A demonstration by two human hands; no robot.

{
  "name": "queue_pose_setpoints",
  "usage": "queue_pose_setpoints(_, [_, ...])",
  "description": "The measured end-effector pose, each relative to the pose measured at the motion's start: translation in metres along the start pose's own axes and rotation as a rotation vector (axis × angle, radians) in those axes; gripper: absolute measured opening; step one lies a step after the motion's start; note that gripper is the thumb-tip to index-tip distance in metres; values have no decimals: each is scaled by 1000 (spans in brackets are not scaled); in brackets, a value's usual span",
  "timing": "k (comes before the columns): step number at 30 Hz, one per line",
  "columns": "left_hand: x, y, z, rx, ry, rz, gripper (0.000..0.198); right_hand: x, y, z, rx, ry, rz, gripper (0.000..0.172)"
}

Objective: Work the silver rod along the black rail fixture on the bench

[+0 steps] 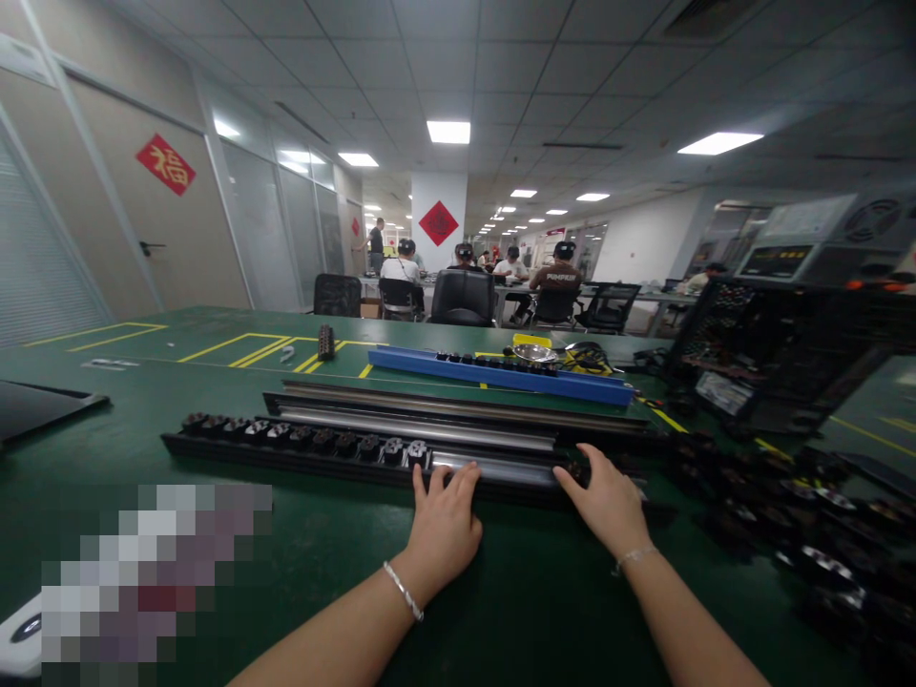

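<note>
A long black channel rail lies across the green table in front of me. Its left part carries a row of small black parts with metallic tops. My left hand rests with spread fingers at the rail's near edge, its index fingertip just below the last part of the row. Around a small dark part at the rail's right portion, the thumb and index finger of my right hand are curved. Shadow blurs that part's outline. Right behind lies a second dark rail.
A blue rail holding black parts lies farther back, near a round metal dish. Many dark parts are heaped at right, before a black open-fronted rack. A pixelated object sits at left. Several people sit beyond the table.
</note>
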State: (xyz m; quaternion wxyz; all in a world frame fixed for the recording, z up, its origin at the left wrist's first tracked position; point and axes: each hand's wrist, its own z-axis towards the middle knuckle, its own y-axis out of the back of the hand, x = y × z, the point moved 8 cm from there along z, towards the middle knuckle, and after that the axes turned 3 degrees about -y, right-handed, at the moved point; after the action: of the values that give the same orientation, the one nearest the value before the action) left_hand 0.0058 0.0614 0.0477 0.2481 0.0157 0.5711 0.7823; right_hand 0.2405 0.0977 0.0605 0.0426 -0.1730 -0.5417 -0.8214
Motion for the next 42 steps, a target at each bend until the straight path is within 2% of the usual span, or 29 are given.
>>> queue_pose_setpoints(8, [0,0,0,23,11,25,59,4,0,-2,45,-54,-63,49])
queue_pose_setpoints(24, [0,1,0,-15,-2,-21,59,-17,0,5,90,-115,-82,44])
queue_pose_setpoints(32, [1,0,0,-42,-7,-27,60,-28,8,6,53,-169,-150,49])
queue_pose_setpoints(42, [1,0,-1,-40,-11,-14,59,-37,3,10,70,-208,-128,46])
